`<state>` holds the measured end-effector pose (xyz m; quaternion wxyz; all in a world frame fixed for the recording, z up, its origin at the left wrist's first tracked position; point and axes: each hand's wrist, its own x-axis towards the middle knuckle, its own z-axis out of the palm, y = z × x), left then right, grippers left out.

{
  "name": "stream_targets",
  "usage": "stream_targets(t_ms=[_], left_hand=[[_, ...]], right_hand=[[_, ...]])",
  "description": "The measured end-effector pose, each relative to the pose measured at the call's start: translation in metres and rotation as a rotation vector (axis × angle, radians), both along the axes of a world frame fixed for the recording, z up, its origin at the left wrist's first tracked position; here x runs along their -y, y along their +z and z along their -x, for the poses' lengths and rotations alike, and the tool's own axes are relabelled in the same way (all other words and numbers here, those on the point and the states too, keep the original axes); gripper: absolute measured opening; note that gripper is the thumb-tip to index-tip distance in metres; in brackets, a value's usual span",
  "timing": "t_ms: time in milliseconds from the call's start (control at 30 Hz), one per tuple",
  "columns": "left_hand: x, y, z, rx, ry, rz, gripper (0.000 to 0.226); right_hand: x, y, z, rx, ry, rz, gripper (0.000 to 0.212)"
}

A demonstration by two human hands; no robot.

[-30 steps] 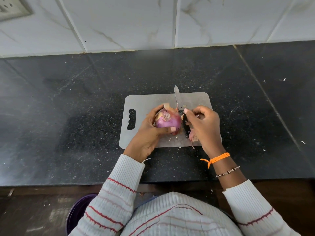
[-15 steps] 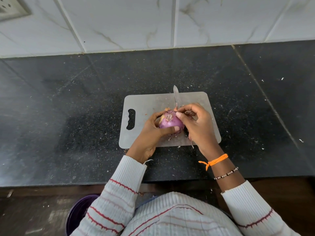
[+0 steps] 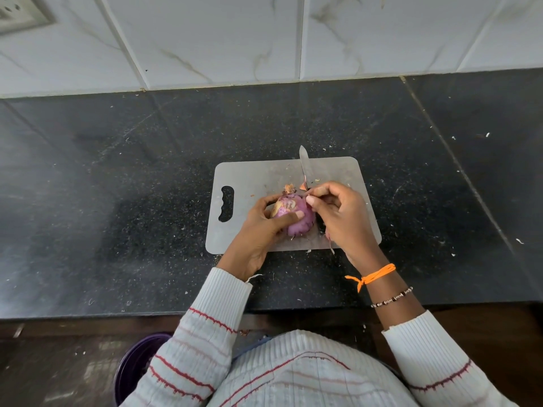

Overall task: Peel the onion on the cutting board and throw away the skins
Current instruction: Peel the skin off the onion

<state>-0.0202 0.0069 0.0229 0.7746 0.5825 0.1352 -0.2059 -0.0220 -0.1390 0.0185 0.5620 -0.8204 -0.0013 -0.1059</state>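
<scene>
Purple bin (image 3: 133,365) below counter edge, lower left. Left hand (image 3: 258,230) grips the onion (image 3: 296,218) over the grey cutting board (image 3: 252,177), thumb across it. Right hand (image 3: 340,218) pinches a skin strip at onion's top. Knife (image 3: 304,165) blade lies on board behind

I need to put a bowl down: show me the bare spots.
Bare dark stone counter lies left of the grey plastic cutting board, and between it and the tiled wall. The board's near right is crowded with hands, purple onion and knife.
</scene>
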Motion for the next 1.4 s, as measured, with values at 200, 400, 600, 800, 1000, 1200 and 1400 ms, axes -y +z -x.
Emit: stream_targets(t_ms=[200, 400, 600, 800, 1000, 1200, 1400], left_hand=[[-0.001, 0.000, -0.004, -0.089, 0.056, 0.082, 0.055], [-0.003, 0.004, -0.005, -0.104, 0.064, 0.140, 0.050], [-0.003, 0.004, -0.005, -0.047, 0.057, 0.177, 0.056], [-0.004, 0.004, -0.005, 0.044, 0.014, 0.163, 0.066], [-0.006, 0.006, -0.003, 0.111, -0.013, 0.158, 0.073], [-0.002, 0.006, -0.001, 0.060, -0.006, 0.200, 0.072], [-0.003, 0.009, -0.001, 0.009, 0.006, 0.233, 0.031]], right_hand=[[0.008, -0.005, -0.001, -0.032, -0.101, 0.025, 0.009], [0.015, -0.011, 0.002, 0.042, -0.158, 0.250, 0.019], [0.008, -0.002, 0.003, 0.052, -0.135, 0.166, 0.022], [0.000, 0.001, 0.004, -0.186, 0.069, -0.219, 0.018], [0.005, 0.000, 0.004, -0.242, 0.169, -0.397, 0.023], [0.001, 0.002, 0.005, -0.180, 0.062, -0.388, 0.016], [0.001, 0.004, 0.006, -0.009, -0.069, -0.129, 0.035]])
